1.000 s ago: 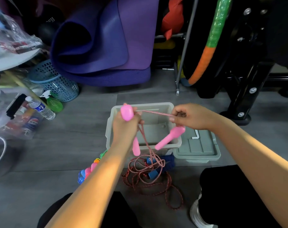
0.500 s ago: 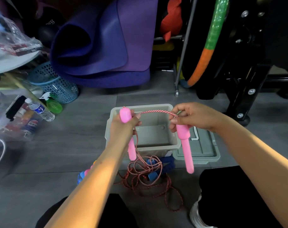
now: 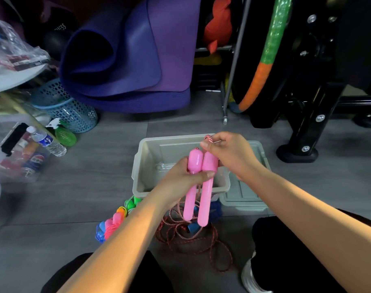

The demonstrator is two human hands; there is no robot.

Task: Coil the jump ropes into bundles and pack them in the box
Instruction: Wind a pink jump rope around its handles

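Left hand (image 3: pixel 181 178): our fingers wrap both pink handles (image 3: pixel 199 182) side by side, thumb across their necks.
Right hand (image 3: pixel 229 154): fingers pinch the red-and-white cord (image 3: pixel 208 138) just above the handle tops.
Rope below the fingers: the rest hangs slack into a loose tangle on the floor (image 3: pixel 74 197) (still uncoiled).
Box (image 3: pixel 159 142): grey, open, behind our fingers.
Handling: we judge smooth hard plastic handles light, possibly slippery; the braided cord is limp, best gathered loop by loop near the handles.
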